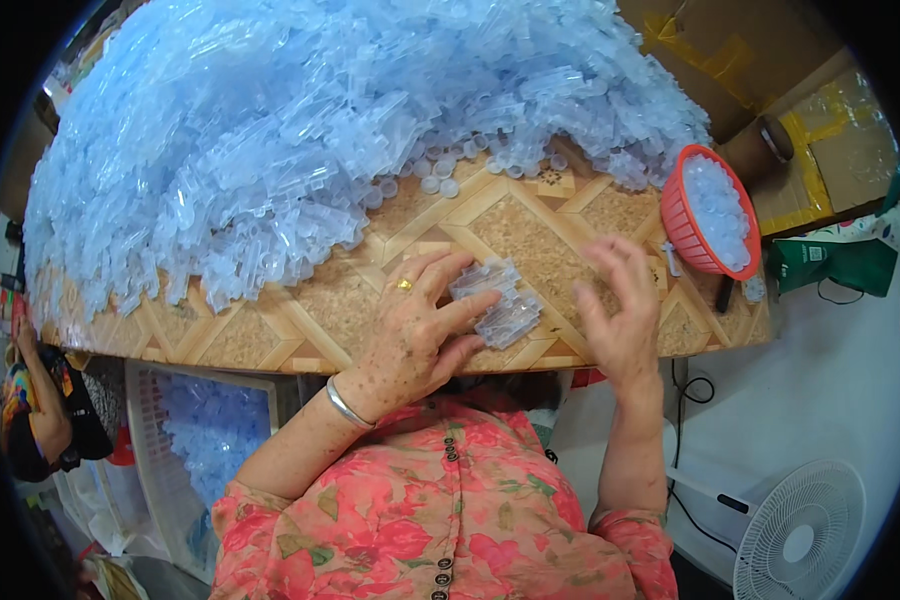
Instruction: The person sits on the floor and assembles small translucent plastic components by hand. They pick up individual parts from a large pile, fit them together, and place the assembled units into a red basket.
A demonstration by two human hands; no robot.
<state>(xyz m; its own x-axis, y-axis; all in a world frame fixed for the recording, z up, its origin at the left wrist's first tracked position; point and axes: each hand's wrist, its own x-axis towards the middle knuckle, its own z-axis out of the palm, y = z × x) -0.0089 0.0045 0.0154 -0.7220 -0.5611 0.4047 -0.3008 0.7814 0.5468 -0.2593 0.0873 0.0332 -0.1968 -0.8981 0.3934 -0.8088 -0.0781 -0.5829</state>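
Note:
A small bunch of clear plastic tube-like pieces lies on the patterned tabletop near its front edge. My left hand curls around the left side of this bunch, one finger resting over it and the thumb below. It wears a gold ring and a silver bangle. To the right of the bunch my right hand is raised, fingers apart and slightly blurred, with nothing seen in it. A huge heap of bluish clear plastic pieces spreads across the table beyond both hands. Several small round clear caps lie at its near edge.
A red plastic basket full of small clear pieces stands on the table's right side. Below the table's left edge is a white crate of similar pieces. A white fan stands lower right; cardboard boxes are behind. Another person's arm shows far left.

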